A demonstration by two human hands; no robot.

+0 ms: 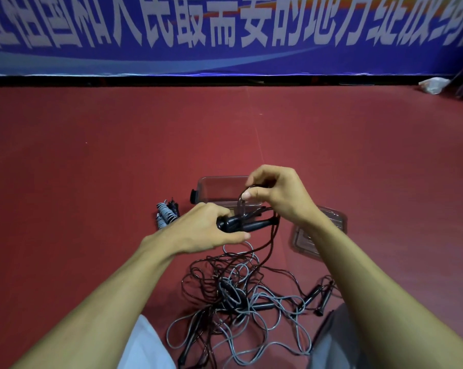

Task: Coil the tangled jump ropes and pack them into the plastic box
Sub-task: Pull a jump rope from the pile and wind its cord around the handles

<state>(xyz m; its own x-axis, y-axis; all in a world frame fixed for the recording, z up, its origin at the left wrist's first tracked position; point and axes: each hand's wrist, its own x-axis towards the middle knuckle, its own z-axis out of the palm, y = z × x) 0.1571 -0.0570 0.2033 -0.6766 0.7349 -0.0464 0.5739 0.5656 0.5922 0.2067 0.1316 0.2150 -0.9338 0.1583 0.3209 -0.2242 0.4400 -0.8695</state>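
Mid-coil on one black rope [272, 239], by our read. Left hand [209, 227] grips both its handles [249, 225] together. Right hand [275, 193] pinches a loop of the cord just above them. The remaining cord trails down into the tangle [238, 294] on the floor [91, 182] btw our legs, so the next wrap needs slack pulled free w/o dragging the pile. Plastic box [217, 185] sits behind the hands, looks empty afaict. Lid [329, 222] is off, to its right. One coiled grey rope [167, 213] lies left of the box, not packed yet.

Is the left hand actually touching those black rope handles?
Touching. The head view shows the left hand gripping the black handles, with its thumb lying under them.
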